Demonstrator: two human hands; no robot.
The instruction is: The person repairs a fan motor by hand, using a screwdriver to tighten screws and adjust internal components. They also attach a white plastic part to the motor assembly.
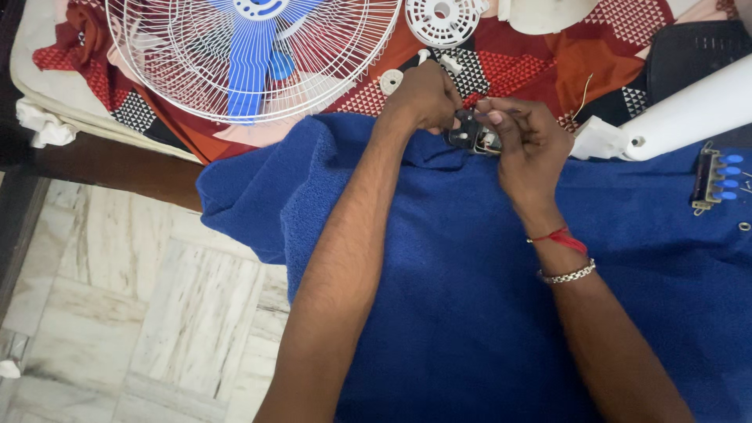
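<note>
A small dark component [470, 135] with metal contacts is held between both hands over the far edge of a blue towel [439, 274]. The left hand [425, 98] is clenched around its left end, while the right hand [526, 145] is pinched on its right end with thumb and forefinger. The component's long axis runs roughly left to right, so it is bridged by the two hands and lies equally near to each. Farther off, a white fan guard with blue blades [251, 55] is laid on a patterned cloth [540, 66]. To the right, a switch block with blue buttons [714, 178] rests on the towel beside a white housing [689, 110].
</note>
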